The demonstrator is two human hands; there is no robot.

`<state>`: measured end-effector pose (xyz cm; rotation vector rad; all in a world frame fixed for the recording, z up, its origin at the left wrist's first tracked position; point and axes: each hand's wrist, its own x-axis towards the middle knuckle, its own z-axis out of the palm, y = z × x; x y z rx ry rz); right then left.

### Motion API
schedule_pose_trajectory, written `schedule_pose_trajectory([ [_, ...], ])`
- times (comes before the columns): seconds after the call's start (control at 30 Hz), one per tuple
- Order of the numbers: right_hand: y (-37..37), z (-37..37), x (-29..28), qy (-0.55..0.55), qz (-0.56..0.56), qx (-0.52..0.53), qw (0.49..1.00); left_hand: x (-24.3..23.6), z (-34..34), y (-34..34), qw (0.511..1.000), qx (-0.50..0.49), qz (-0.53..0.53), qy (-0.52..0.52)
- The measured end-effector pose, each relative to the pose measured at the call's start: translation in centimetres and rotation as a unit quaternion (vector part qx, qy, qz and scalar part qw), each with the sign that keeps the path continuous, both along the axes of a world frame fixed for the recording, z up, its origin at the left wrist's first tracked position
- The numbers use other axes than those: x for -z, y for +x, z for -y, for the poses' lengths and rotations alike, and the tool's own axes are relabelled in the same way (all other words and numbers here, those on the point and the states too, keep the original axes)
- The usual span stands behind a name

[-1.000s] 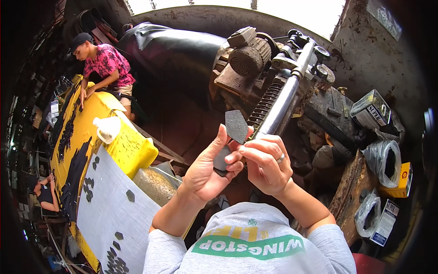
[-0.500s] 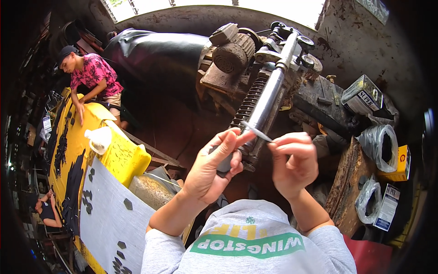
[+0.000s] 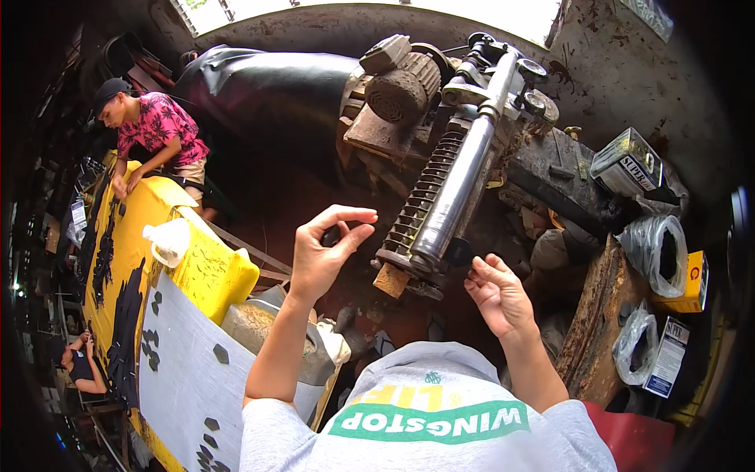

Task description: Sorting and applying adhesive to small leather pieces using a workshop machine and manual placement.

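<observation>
My left hand is raised left of the roller machine, thumb and fingers curled together. A small black piece shows inside that grip, mostly hidden. My right hand is at the machine's near end, thumb and fingers pinched. At its fingertips a dark flat piece stands out beside the shiny roller; its contact with the machine cannot be made out. A row of thin discs or coils runs along the roller's left side, and a tan block sits at its near end.
At left, a grey sheet bears several black five-sided pieces, beside a yellow surface and a white jug. A co-worker leans over the far end. A motor adjoins the machine; cans, bagged coils and a plank stand right.
My hands have moved apart: the left went up and left, the right a little down. The grey strip between them is gone from there; a dark piece now shows beside the roller.
</observation>
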<state>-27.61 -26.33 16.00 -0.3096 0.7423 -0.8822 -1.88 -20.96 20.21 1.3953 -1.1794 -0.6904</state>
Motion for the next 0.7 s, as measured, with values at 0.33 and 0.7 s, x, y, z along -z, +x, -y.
schedule_pose_trajectory([
  [0.33, 0.1, 1.1, 3.0, -0.132, -0.130, 0.096, 0.978, 2.0, 3.0, 2.1, 0.977, 0.195, 0.080, -0.008],
  [0.7, -3.9, 1.3, 8.8, -0.037, -0.219, 0.115, 0.968, 3.0, 4.7, 3.5, 0.970, 0.235, 0.065, -0.016],
])
